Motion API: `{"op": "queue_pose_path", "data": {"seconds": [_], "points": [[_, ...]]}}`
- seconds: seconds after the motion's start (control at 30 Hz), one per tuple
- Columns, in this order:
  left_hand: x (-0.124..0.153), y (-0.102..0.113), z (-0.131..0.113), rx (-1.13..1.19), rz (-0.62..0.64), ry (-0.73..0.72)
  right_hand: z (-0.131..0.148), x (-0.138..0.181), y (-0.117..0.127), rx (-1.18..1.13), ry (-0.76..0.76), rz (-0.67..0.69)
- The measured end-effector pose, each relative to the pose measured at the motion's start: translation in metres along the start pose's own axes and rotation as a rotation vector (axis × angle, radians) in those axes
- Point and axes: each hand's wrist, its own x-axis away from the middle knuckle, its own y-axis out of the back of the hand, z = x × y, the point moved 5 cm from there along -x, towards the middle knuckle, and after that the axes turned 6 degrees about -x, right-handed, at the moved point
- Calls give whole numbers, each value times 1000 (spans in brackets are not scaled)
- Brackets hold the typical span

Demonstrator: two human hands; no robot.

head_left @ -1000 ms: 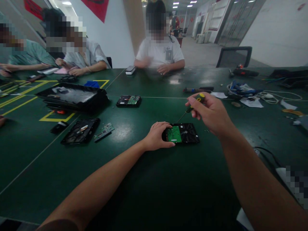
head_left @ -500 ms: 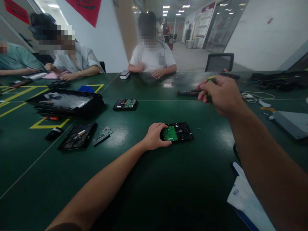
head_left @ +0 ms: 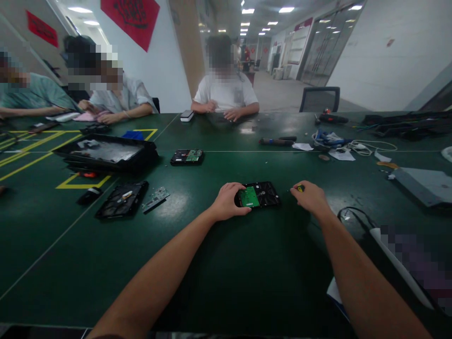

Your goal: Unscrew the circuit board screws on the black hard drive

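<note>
A hard drive [head_left: 269, 193] lies flat on the green table with its green circuit board [head_left: 249, 197] facing up. My left hand [head_left: 229, 201] is closed around the drive's left end, thumb at the near edge and fingers at the far edge. Just right of the drive, low over the table, my right hand [head_left: 310, 197] is closed on a screwdriver [head_left: 300, 188]. Only a bit of its yellow and dark handle shows; the fingers hide the rest.
To the left lie another hard drive [head_left: 122, 200], a loose circuit board [head_left: 156, 199] and a black tray [head_left: 109, 153]. A third drive [head_left: 187, 157] sits farther back. Cables [head_left: 330, 140] and a grey metal case [head_left: 423, 184] are at the right. A person [head_left: 226, 94] sits opposite.
My right hand has come down and toward me with the screwdriver, from raised over the table to beside the drive. My left hand keeps its hold. The view has tilted slightly.
</note>
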Motion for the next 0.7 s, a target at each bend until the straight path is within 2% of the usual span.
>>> {"op": "queue_pose_path", "data": {"seconds": [0.27, 0.5, 0.7], "points": [[6, 4, -10, 27, -10, 27, -4, 2, 0, 41, 30, -39], [25, 2, -16, 29, -31, 109, -5, -4, -6, 128, 51, -21], [28, -1, -15, 6, -44, 122, -9, -3, -9, 162, 71, 6]]}}
